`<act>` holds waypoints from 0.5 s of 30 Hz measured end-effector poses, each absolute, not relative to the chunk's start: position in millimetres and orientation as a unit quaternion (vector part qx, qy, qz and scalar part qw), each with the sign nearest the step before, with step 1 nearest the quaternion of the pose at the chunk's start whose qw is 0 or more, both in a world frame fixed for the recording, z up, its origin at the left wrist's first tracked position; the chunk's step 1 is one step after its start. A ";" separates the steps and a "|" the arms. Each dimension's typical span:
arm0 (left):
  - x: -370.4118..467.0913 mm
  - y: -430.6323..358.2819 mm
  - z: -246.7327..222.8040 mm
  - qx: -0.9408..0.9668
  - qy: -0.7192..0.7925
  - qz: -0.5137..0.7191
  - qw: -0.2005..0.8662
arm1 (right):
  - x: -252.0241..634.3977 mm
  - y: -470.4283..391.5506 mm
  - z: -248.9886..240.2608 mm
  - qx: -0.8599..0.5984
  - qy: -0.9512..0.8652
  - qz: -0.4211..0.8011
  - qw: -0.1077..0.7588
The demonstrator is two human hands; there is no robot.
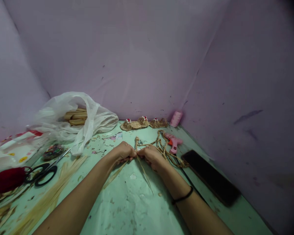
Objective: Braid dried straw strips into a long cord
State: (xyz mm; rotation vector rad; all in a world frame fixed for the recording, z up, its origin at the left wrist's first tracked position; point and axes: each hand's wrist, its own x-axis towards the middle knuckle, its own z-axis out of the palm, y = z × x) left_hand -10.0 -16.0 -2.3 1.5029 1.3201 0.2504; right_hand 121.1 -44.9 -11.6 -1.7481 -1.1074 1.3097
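My left hand (124, 152) and my right hand (150, 156) meet at the middle of the green table, fingertips almost touching. Both are closed on strands of dry straw-coloured fibre. A short braided piece (136, 141) rises just beyond my fingers, and loose strand ends (144, 174) hang toward me between and below the hands. From the braid's top, a long braided cord (161, 147) runs right and lies in loops beside my right hand. My fingers cover the point where the strands meet.
Left side: a plastic bag (89, 119) with dry stalks, scissors (45, 172), red yarn (7, 180) and loose fibres (51, 192). Back: woven slipper-like pieces (136, 124) and a pink spool (176, 118). Right: a pink glue gun (173, 142) with black cable and a dark flat slab (210, 176). Walls enclose the table.
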 end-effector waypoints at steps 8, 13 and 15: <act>-3.2 -16.7 -0.9 0.640 0.617 0.092 0.449 | 118.3 -44.1 -11.9 -0.659 -0.442 0.524 0.309; -4.7 -19.7 5.8 0.656 0.603 0.095 0.443 | 124.6 -47.1 -0.3 -0.584 -0.425 0.627 0.293; -7.7 -18.7 4.3 0.653 0.584 0.117 0.468 | 125.5 -46.5 0.6 -0.593 -0.428 0.605 0.315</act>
